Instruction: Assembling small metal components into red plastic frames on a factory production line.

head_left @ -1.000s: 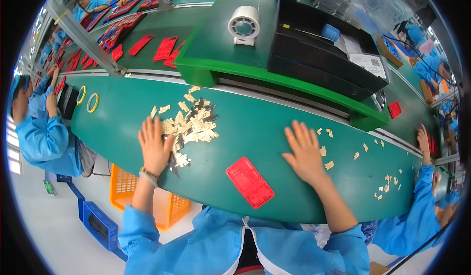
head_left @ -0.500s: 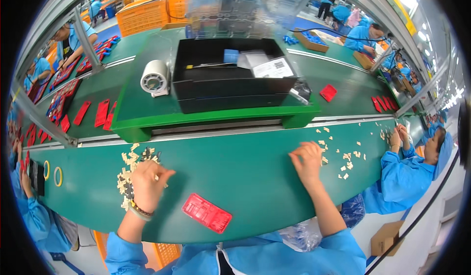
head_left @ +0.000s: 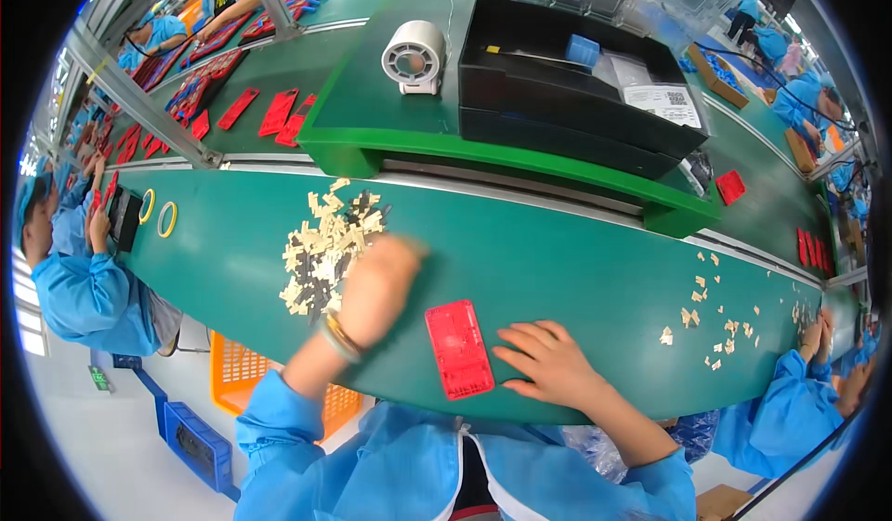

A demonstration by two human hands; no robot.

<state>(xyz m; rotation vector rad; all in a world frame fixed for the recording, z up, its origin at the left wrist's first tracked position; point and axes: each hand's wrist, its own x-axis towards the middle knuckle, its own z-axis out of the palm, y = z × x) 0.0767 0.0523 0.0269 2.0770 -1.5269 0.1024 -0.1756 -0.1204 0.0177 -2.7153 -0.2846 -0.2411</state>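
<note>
The green worktable (head_left: 567, 266) gives a wide free way across its middle, from the left hand (head_left: 381, 284), beside the pile of pale and black pieces (head_left: 321, 242), until the scattered pale pieces (head_left: 730, 327) on the right. On the far side, the raised green shelf (head_left: 409, 147) stands in the way; nearer, the red case (head_left: 460, 349) blocks the direct path between both hands, with the right hand (head_left: 548, 363) just beside it.

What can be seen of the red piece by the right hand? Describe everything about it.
The red piece is a rectangle with rounded corners, looking like moulded plastic, its surface marked with fine relief, clearest toward the near end. It lies flat on the green table, its far end angled slightly left. The right hand is close to its right edge; whether they touch is unclear.
</note>
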